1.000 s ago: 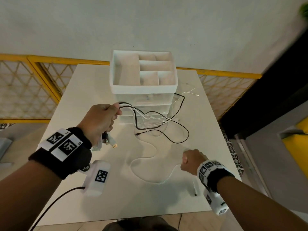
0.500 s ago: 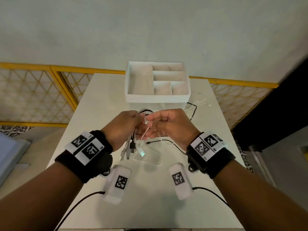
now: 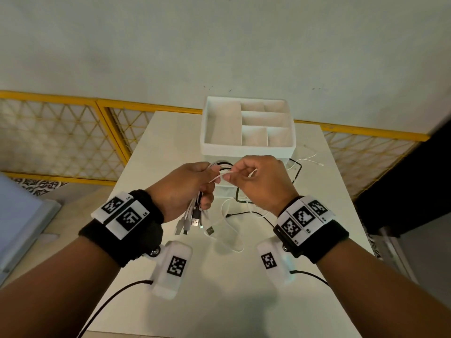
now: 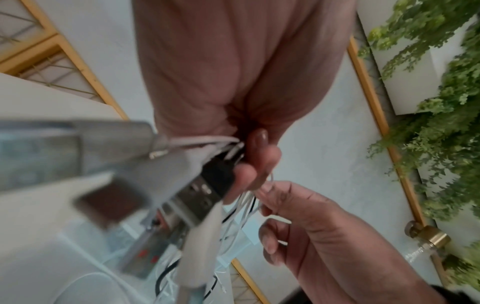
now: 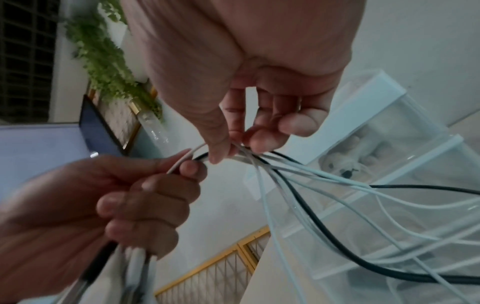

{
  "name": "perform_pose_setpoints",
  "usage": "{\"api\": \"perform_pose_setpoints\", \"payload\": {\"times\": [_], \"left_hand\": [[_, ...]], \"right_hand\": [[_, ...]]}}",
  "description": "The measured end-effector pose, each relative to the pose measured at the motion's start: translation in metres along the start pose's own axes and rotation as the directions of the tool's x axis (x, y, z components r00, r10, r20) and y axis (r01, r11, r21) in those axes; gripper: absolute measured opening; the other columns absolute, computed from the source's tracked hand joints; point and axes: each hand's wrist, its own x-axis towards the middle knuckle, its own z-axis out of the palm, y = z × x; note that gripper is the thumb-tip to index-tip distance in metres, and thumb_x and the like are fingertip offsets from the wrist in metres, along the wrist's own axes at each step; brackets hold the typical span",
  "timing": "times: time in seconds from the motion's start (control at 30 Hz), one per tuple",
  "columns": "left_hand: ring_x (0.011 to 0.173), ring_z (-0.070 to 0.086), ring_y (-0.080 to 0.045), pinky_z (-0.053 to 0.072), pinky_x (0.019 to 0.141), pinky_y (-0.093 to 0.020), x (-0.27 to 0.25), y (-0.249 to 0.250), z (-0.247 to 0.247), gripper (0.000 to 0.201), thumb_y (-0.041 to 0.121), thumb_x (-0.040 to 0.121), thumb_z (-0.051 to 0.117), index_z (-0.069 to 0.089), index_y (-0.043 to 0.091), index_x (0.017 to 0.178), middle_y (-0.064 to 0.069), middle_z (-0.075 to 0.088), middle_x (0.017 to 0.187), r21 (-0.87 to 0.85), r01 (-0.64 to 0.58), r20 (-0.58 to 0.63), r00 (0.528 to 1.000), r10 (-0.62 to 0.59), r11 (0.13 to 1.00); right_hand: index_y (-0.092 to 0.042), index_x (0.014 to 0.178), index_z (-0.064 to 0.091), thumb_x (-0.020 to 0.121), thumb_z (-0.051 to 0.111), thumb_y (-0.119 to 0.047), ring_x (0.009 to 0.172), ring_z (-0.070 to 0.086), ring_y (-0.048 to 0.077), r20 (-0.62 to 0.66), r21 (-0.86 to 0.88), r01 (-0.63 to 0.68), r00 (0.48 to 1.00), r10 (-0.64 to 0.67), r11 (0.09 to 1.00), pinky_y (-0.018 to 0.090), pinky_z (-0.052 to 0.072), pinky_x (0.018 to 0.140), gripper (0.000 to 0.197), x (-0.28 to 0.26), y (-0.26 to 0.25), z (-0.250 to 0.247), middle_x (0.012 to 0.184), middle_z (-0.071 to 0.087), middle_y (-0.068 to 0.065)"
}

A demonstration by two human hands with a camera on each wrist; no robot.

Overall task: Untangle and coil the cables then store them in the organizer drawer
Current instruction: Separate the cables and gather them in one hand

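Note:
My left hand (image 3: 185, 189) grips a bundle of white and black cables (image 3: 195, 208) above the table; several USB plugs (image 3: 192, 222) hang below the fist. My right hand (image 3: 258, 181) pinches the same cables (image 5: 259, 162) between thumb and forefinger, right beside the left fist. In the right wrist view the strands fan out from the pinch toward the table. The left wrist view shows the plugs (image 4: 197, 197) close up, blurred. The white organizer (image 3: 247, 147) stands behind the hands, its top tray divided into compartments. Its drawers are mostly hidden by my hands.
Loose white cable loops (image 3: 229, 240) and a black cable (image 3: 295, 167) lie on the white table (image 3: 219, 301) in front of and right of the organizer. A yellow lattice fence (image 3: 61, 137) runs behind the table. Dark furniture stands at the right.
My right hand rose from the table and came to the left hand, where it now pinches the cables. The bundle has lifted a little and the view has shifted left.

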Motion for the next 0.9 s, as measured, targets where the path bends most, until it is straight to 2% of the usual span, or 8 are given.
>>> {"api": "perform_pose_setpoints", "payload": {"times": [0.07, 0.23, 0.33, 0.4, 0.47, 0.6, 0.77, 0.9], "left_hand": [[0.045, 0.029, -0.014, 0.031, 0.047, -0.024, -0.002, -0.001, -0.004, 0.028, 0.028, 0.102, 0.050, 0.052, 0.008, 0.082, 0.001, 0.027, 0.058, 0.002, -0.009, -0.012, 1.000, 0.009, 1.000], [0.042, 0.021, -0.010, 0.025, 0.040, -0.021, -0.005, 0.006, -0.022, 0.032, 0.028, 0.093, 0.062, 0.054, 0.018, 0.063, 0.005, 0.024, 0.054, -0.099, -0.112, -0.112, 0.989, 0.100, 0.989], [0.039, 0.021, -0.007, 0.026, 0.037, -0.019, -0.007, 0.014, -0.041, 0.032, 0.031, 0.095, 0.060, 0.050, 0.019, 0.066, 0.009, 0.025, 0.051, -0.203, -0.148, -0.204, 0.973, 0.106, 0.968], [0.039, 0.021, -0.007, 0.024, 0.036, -0.019, -0.009, 0.015, -0.049, 0.031, 0.031, 0.096, 0.059, 0.048, 0.017, 0.070, 0.009, 0.024, 0.051, -0.176, -0.136, -0.232, 0.968, 0.093, 0.975], [0.041, 0.018, -0.009, 0.022, 0.037, -0.020, -0.010, 0.013, -0.053, 0.030, 0.029, 0.097, 0.057, 0.049, 0.014, 0.073, 0.006, 0.023, 0.052, -0.073, -0.094, -0.222, 0.972, 0.076, 0.993], [0.041, 0.018, -0.014, 0.022, 0.040, -0.022, -0.008, 0.003, -0.048, 0.029, 0.029, 0.098, 0.057, 0.055, 0.007, 0.079, 0.002, 0.025, 0.046, 0.162, 0.024, -0.216, 0.976, 0.011, 0.987], [0.040, 0.017, -0.011, 0.023, 0.037, -0.022, -0.001, -0.002, -0.037, 0.027, 0.029, 0.098, 0.058, 0.053, 0.009, 0.080, 0.005, 0.022, 0.050, 0.037, 0.062, -0.286, 0.957, -0.049, 0.997], [0.040, 0.017, -0.013, 0.022, 0.041, -0.023, -0.004, 0.003, -0.036, 0.030, 0.033, 0.094, 0.062, 0.053, 0.008, 0.079, 0.005, 0.023, 0.046, 0.030, -0.028, -0.266, 0.963, 0.035, 0.999]], "right_hand": [[-0.015, 0.079, 0.075, 0.081, 0.079, -0.033, 0.057, 0.057, -0.002, -0.049, -0.020, -0.024, 0.999, 0.022, 1.000, 0.005, 0.037, 0.058, 0.019, 0.002, 0.007, -0.005, 0.070, 0.070, -0.004], [-0.017, 0.062, 0.062, 0.085, 0.074, -0.036, 0.068, 0.057, 0.017, 0.021, -0.200, -0.222, 0.973, 0.231, 0.954, 0.024, 0.040, 0.069, 0.032, 0.006, 0.055, -0.016, 0.062, 0.060, -0.004], [-0.016, 0.067, 0.066, 0.088, 0.067, -0.037, 0.078, 0.063, 0.027, 0.043, -0.382, -0.445, 0.867, 0.497, 0.810, 0.027, 0.045, 0.070, 0.030, 0.000, 0.100, -0.027, 0.069, 0.061, 0.000], [-0.007, 0.083, 0.070, 0.092, 0.061, -0.031, 0.059, 0.062, 0.026, 0.056, -0.306, -0.628, 0.739, 0.672, 0.716, 0.028, 0.048, 0.054, 0.027, 0.001, 0.117, -0.039, 0.064, 0.061, 0.005], [-0.007, 0.088, 0.069, 0.096, 0.057, -0.024, 0.041, 0.053, 0.020, 0.036, -0.213, -0.697, 0.695, 0.718, 0.685, 0.023, 0.039, 0.040, 0.022, 0.011, 0.116, -0.059, 0.062, 0.059, 0.006], [-0.022, 0.071, 0.060, 0.092, 0.062, -0.026, 0.038, 0.060, 0.005, -0.218, 0.001, -0.420, 0.885, 0.410, 0.907, 0.024, 0.048, 0.042, 0.021, 0.054, 0.077, -0.111, 0.079, 0.070, 0.006], [-0.031, 0.090, 0.068, 0.081, 0.069, -0.047, 0.060, 0.073, 0.017, -0.467, 0.114, -0.016, 0.881, 0.068, 0.993, 0.028, 0.053, 0.055, 0.018, 0.063, 0.013, -0.136, 0.097, 0.073, -0.016], [-0.031, 0.101, 0.067, 0.082, 0.067, -0.045, 0.064, 0.073, 0.017, -0.449, -0.020, -0.116, 0.888, 0.095, 0.993, 0.036, 0.058, 0.068, 0.024, 0.059, 0.039, -0.118, 0.085, 0.076, -0.008]]}}
